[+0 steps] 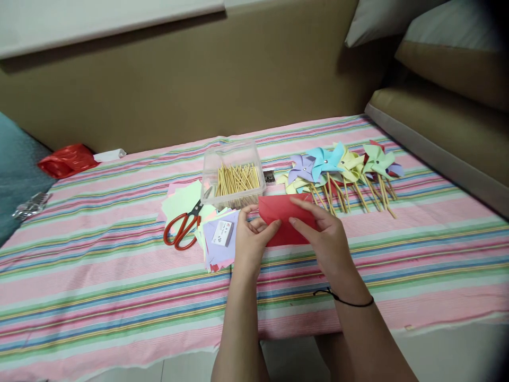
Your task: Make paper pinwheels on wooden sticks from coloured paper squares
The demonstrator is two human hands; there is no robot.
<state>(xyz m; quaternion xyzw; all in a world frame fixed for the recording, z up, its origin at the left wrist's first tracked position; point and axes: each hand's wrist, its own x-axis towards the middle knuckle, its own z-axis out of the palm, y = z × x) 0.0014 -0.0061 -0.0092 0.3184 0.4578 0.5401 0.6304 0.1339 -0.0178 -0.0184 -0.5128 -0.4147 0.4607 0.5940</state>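
Observation:
A sheet of red paper (pixel 292 212) is held up between both hands above the striped cloth. My left hand (pixel 256 233) pinches its left edge, thumb in front and fingers partly behind. On the right side my right hand (pixel 324 228) grips the same sheet, thumb and index finger lying across its face. Left of the hands, a small printed box (pixel 222 233) rests on a pile of coloured paper squares (pixel 210 248). Red-handled scissors (pixel 183 229) lie partly on a pale green sheet (pixel 181 200). Just beyond is a clear plastic box (pixel 234 151) of thin wooden sticks (pixel 237 179).
Several paper pinwheels (pixel 326 159) on sticks lie in a heap at the right. A small dark packet (pixel 269 176) sits beside the box. A red plastic bag (pixel 69 161) and crumpled clear wrapping (pixel 32 206) are far left. A brown sofa back (pixel 191 85) borders the striped cloth (pixel 131 286).

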